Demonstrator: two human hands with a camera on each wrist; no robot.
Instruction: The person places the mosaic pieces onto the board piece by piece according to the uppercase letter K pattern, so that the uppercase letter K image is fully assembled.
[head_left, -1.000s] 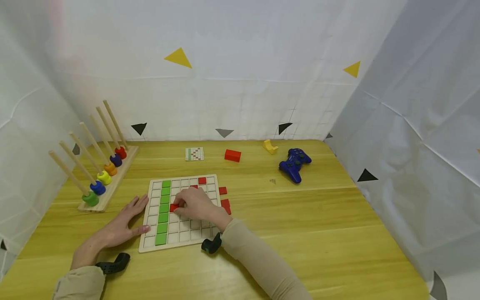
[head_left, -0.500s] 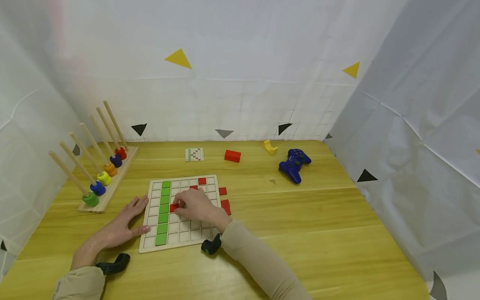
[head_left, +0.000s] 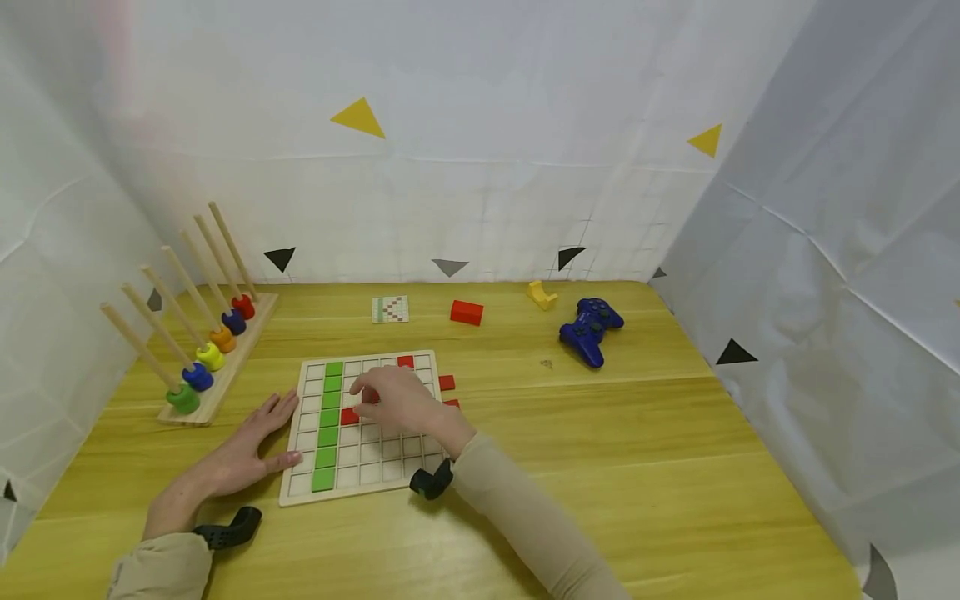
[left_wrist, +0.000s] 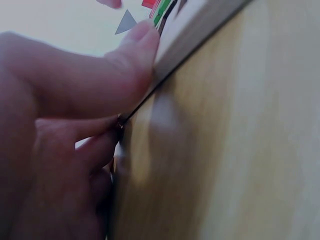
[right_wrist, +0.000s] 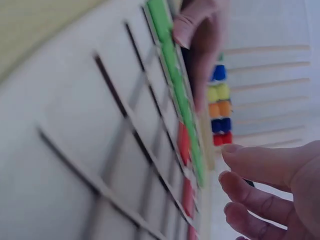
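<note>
1. head view: the right hand [head_left: 401,402] hovers over the grid board [head_left: 366,427] with loosely bent fingers that hold nothing; just under its fingertips a red tile [head_left: 348,416] lies in a cell right of the green column [head_left: 327,422]. the left hand [head_left: 251,447] lies flat and relaxed on the desk [head_left: 600,467], its fingers against the board's left edge. more red tiles [head_left: 447,382] wait beside the board's right edge. farther back stand a peg rack [head_left: 210,333], a pattern card [head_left: 390,309], a red block [head_left: 467,312] and a blue controller [head_left: 590,328].
2. left wrist view: the thumb [left_wrist: 125,55] presses the board's thin wooden edge [left_wrist: 200,27], fingers straight, steadying it.
3. right wrist view: blurred; the fingers [right_wrist: 260,200] are apart from the board, empty, with red and green tiles seated in cells below.
4. judgement: the tile looks like a small, light, stiff wooden square with smooth faces; it likely sits snugly, so pinching opposite edges with fingertip and thumb suits it best.
</note>
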